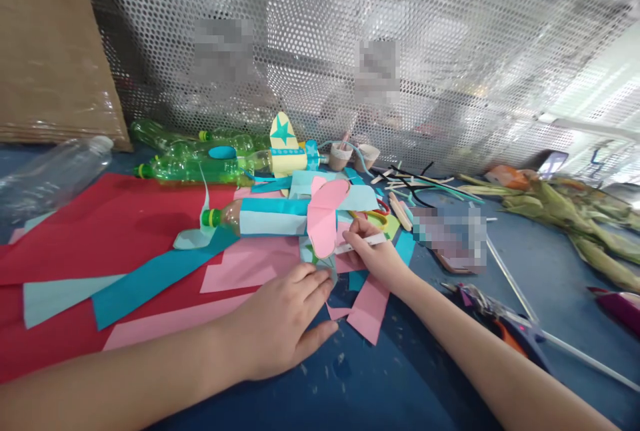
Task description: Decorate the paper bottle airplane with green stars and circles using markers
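- Pale blue paper point(327, 263) sits on the near side of the wrapped bottle point(274, 218), and the step in hand looks to me like marking that piece with the white pen point(376, 239).
- Firm, even pressure from the left hand point(287, 314) seems the main need, since so small a piece could slide or turn under the pen.
- Short, light strokes would suit it best, I think, with the fingertips well clear of the line.
- Care is due with the pink paper wing point(325, 218) at the wrapped bottle's right end: it reaches close to the pen tip and could get bent or marked.
- The left hand lies palm down, near side of the wrapped bottle, fingers close together and thumb spread wide, its fingertips on the pale blue paper.
- The right hand point(373, 244), just right of the wrapped bottle, pinches the white pen, whose tip points towards the paper; whether it touches, I cannot tell.
- The wrapped bottle itself lies on its side across the bench point(345, 371), beyond the left hand, its green cap point(211, 218) pointing left; neither of the hands grips it.
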A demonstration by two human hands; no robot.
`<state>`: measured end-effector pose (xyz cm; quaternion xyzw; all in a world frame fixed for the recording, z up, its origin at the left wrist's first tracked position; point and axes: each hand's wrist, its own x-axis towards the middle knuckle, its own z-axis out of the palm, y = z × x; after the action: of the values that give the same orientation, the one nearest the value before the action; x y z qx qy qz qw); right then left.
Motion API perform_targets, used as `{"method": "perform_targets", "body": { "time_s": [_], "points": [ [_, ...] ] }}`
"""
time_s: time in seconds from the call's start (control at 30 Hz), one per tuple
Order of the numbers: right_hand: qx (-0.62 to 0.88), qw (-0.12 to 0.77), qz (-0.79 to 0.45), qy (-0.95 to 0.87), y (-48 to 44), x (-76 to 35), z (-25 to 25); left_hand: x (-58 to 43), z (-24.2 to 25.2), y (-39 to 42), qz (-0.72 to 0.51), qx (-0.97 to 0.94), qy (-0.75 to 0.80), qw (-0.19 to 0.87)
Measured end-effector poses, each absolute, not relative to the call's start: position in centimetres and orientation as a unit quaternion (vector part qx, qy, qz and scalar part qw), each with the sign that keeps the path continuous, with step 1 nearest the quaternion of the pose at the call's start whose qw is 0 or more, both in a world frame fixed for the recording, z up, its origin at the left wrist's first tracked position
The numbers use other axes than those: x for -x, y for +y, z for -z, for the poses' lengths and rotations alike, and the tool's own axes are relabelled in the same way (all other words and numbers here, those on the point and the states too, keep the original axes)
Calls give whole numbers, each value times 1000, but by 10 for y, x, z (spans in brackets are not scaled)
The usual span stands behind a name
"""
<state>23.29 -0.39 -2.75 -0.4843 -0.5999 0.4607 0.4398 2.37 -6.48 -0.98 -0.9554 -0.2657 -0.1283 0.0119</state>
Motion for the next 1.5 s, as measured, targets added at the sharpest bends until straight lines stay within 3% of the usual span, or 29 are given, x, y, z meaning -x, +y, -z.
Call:
{"method": "perform_targets", "body": {
  "time_s": [0.27, 1.5],
  "points": [
    [484, 441, -455, -604, -3, -233, 32, -22, 9, -63, 140, 949, -278, -42],
    [492, 439, -458, -595, -5, -235, 31, -22, 7, -64, 145, 946, -282, -61]
  ]
}}
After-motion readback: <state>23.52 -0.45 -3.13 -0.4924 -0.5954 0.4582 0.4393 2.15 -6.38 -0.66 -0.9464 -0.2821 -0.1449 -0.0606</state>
